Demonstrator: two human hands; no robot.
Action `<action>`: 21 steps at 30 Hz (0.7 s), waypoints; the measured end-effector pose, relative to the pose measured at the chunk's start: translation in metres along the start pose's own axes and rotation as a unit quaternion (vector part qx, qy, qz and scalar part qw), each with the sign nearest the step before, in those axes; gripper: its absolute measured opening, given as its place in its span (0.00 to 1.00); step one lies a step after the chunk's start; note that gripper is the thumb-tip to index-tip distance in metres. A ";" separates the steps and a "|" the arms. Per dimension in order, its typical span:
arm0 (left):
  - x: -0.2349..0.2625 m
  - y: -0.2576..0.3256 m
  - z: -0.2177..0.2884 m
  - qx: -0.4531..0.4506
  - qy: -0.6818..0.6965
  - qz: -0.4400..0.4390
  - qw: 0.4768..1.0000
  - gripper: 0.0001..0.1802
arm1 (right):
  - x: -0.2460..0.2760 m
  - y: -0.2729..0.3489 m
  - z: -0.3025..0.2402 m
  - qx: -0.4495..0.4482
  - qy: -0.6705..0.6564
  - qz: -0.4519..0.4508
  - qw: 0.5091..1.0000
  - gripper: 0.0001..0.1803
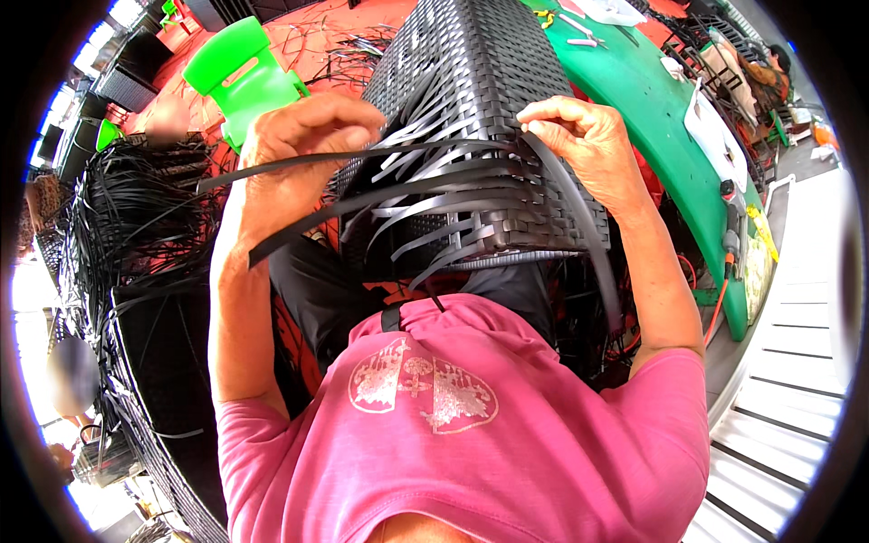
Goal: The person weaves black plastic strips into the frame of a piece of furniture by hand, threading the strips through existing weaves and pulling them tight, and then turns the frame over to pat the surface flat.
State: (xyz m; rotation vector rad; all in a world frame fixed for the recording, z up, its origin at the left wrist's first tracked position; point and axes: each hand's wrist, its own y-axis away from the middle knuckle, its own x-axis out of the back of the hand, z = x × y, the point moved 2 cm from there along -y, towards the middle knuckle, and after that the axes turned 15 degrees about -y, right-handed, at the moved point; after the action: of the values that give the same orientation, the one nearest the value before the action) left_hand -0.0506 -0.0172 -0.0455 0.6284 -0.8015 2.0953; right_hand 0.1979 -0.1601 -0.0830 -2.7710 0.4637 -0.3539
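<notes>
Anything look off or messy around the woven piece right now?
Nothing looks damaged. The near end of the woven frame is unfinished, with loose black strips fanning out. The left hand and right hand each grip strips. More strips litter the floor.

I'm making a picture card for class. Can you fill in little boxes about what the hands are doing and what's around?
Left hand: left hand pinches flat black strips
Right hand: right hand grips one black strip at the top edge
Thing worked on: black woven box, tilted on the lap, loose strip ends sticking out
Left side: green plastic chair, pile of black strips
Right side: green table
Shirt: pink
</notes>
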 end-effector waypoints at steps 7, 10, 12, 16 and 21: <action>-0.040 0.004 -0.001 0.022 0.052 -0.009 0.998 0.05 | -0.001 -0.002 -0.016 0.000 -0.046 -0.146 0.988 0.08; -0.046 -0.001 -0.005 0.038 0.213 0.004 0.976 0.06 | 0.001 -0.001 -0.018 0.057 -0.088 -0.210 0.972 0.09; -0.049 -0.002 -0.006 0.016 0.272 -0.006 0.962 0.12 | 0.004 -0.002 -0.017 0.015 -0.137 -0.209 0.968 0.08; -0.062 -0.003 0.003 -0.061 0.366 -0.050 0.927 0.21 | 0.007 -0.011 -0.006 -0.032 -0.315 -0.079 0.945 0.14; -0.065 0.000 0.009 -0.074 0.427 -0.089 0.897 0.17 | 0.012 -0.019 -0.007 -0.055 -0.361 -0.054 0.930 0.13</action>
State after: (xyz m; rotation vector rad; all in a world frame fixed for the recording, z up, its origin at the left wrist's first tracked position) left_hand -0.0123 -0.0557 -0.0821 -0.3076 -0.3594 1.8428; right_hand 0.2117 -0.1491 -0.0680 -2.7716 0.1425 0.6767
